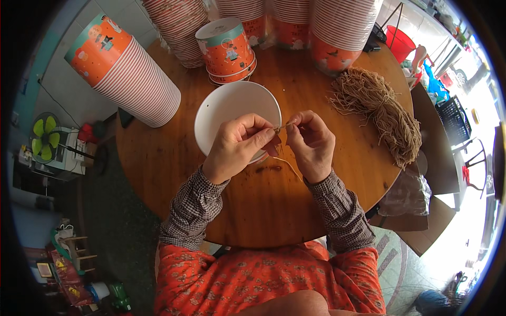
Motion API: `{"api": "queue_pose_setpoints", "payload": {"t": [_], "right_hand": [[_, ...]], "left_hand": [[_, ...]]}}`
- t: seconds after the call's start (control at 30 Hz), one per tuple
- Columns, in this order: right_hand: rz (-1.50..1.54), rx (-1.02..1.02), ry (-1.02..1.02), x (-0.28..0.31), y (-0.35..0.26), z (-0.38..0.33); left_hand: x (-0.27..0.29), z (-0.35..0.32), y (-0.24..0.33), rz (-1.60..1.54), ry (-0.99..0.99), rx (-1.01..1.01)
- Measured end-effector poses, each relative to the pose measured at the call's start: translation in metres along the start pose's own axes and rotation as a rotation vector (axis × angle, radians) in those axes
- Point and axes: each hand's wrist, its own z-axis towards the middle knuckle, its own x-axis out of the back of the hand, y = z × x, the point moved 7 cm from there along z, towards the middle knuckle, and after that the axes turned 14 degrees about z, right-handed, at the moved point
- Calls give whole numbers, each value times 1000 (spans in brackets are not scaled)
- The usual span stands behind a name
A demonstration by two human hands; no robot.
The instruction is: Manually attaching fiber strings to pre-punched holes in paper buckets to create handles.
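Note:
My left hand (237, 142) is closed in a pinch on a thin tan cord (289, 163). The fingers of my right hand (314, 145) pinch the same cord a short way off, so a small piece spans the gap between both hands. A loose length of it curves down toward my right wrist. Below and behind the hands, a paper bucket (224, 105) with a white inside faces up from the wooden table (253, 210). My left hand covers part of its near rim. The exact shape of the cord at the fingertips is too small to make out.
A tall nested stack of orange paper buckets (142, 79) leans at the left. Upturned buckets (226, 52) and more stacks (342, 31) line the back. On the right lies a bundle of tan cords (377, 108), beside an open cardboard box (435, 142) past the table edge.

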Motion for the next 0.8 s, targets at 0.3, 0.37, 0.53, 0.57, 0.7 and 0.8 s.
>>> {"api": "queue_pose_setpoints", "payload": {"t": [0.3,0.37,0.53,0.57,0.7,0.8], "right_hand": [[82,-6,75,7,-1,3],[125,-20,84,12,-1,7],[254,28,49,12,-5,6],[269,106,9,10,-12,5],[150,104,-102,-4,-15,2],[165,-44,-104,-5,-3,2]], "left_hand": [[2,0,2,-35,-5,-58],[5,1,2,-39,13,-51],[8,1,1,-70,50,-40],[9,1,1,-64,71,-42],[8,1,4,-1,84,-60],[7,0,7,63,115,-122]]}}
